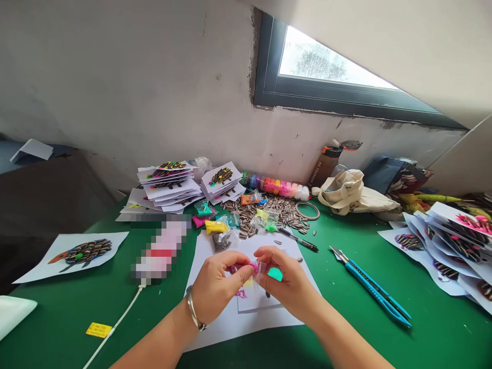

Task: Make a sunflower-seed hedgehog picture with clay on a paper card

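Observation:
Over the white sheet of paper (215,328), both hands meet at a small transparent plastic bag (262,268) with pink modelling clay (254,267). My left hand (217,282), with a silver bracelet at the wrist, pinches the pink clay between thumb and forefinger. The fingers of my right hand (288,282) are closed on the bag, partly hiding it. Beneath them lies a smaller paper card (253,305) with pink, yellow and green-teal pieces, largely covered by my hands.
Behind the paper are bagged clays (216,226), striped sunflower seeds (286,211), a tape roll (307,210) and a pen (298,239). A blue utility knife (376,287) lies right. Stacks of seed-decorated cards (169,187) stand at the back left, others (446,251) at right.

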### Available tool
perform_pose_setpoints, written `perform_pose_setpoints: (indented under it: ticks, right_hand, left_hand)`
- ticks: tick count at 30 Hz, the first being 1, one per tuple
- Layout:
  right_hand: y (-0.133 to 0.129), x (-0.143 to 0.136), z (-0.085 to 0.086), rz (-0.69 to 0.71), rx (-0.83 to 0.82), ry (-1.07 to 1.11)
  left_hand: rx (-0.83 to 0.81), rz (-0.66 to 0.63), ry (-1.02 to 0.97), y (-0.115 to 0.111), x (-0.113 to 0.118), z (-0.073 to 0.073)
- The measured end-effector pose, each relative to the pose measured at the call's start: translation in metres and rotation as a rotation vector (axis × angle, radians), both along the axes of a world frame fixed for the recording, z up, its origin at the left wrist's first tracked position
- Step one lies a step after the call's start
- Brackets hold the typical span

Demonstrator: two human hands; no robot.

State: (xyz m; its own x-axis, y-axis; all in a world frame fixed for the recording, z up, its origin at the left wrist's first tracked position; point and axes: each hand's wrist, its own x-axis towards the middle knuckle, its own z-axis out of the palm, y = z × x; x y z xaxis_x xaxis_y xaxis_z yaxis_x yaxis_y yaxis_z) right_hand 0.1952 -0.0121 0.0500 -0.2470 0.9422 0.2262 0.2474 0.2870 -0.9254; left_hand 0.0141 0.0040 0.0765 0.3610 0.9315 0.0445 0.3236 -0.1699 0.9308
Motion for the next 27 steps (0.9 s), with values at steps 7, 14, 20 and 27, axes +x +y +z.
perform_pose_setpoints:
  ticks: [7,14,20,27]
  right_hand:
    - [0.0,0.002,0.003,0.01,0.239,-0.203]
    - [0.0,0.004,0.006,0.009,0.25,-0.234]
    - [-0.001,0.001,0.005,-0.012,0.35,-0.367]
    - [-0.004,-0.007,-0.002,-0.182,0.489,-0.528]
  left_hand:
    - [-0.19,-0.028,-0.075,0.003,0.002,-0.003]
    - [-0.279,-0.056,-0.15,0.003,0.004,-0.006]
    - [-0.365,-0.088,-0.183,0.003,0.007,-0.007]
    - [-0.356,-0.099,-0.15,0.0,0.012,-0.01]
